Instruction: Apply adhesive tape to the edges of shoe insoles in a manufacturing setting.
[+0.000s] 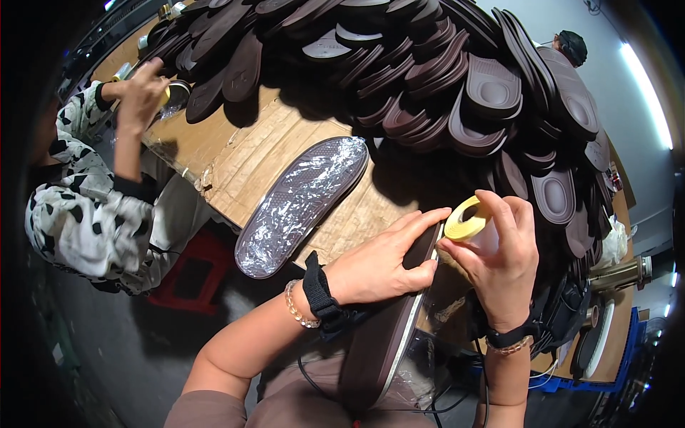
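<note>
My left hand (378, 260) grips a dark brown shoe sole (367, 360), which stands on its side above my lap. The fingers lie along its upper edge and the thumb presses near the rim. A pale strip runs along the sole's edge. Against the far end of that edge, my right hand (506, 253) pinches a roll of yellow tape (462, 230) between thumb and fingers. Left of my hands, another brown sole (303, 203) lies flat on the cardboard-covered table (250, 150), wrapped in shiny clear film.
A large heap of brown soles (435, 64) covers the table's far side and right. At left, a co-worker in a spotted sleeve (85, 232) has a raised hand (141, 96) beside a sole. A red stool (191, 274) stands below the table. Dark cables hang near my right wrist.
</note>
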A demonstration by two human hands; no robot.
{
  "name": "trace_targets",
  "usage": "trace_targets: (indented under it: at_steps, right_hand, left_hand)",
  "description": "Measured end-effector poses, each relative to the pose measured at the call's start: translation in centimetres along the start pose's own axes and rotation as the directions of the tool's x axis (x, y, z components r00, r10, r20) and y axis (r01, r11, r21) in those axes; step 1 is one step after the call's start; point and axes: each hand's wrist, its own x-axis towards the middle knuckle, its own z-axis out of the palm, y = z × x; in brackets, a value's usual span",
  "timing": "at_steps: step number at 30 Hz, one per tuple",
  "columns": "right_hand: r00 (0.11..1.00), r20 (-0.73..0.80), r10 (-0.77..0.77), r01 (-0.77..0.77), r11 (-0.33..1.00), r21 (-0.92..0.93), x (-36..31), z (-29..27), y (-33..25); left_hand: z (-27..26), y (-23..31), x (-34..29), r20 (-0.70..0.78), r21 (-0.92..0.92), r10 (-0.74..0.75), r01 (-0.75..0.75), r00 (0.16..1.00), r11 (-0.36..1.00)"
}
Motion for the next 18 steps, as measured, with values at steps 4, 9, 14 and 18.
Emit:
trace_targets:
  at_steps: [4,9,14,18]
  right_hand:
    - [1.000,0.007,0.004,-0.004,1.000,-0.016,0.0,0.1,0.0]
    - [0.998,0.060,0.035,-0.034,0.999,-0.023,0.2,0.0,0.0]
    - [0.997,0.065,0.043,-0.044,0.999,0.007,0.4,0.6,0.2]
    - [0.994,0.090,0.059,-0.060,0.998,0.004,0.5,0.9,0.5]
  left_hand:
    - [0.1,-0.1,0.0,-0.009,0.017,0.003,-0.003,1.000,1.000]
    - [0.1,-0.2,0.3,-0.016,-0.045,0.043,-0.044,0.999,0.998]
    - [-0.3,-1.1,1.9,0.041,-0.124,-0.046,0.051,0.998,0.991]
    - [0.1,-1.6,2.8,0.003,-0.089,-0.118,0.118,0.993,0.989]
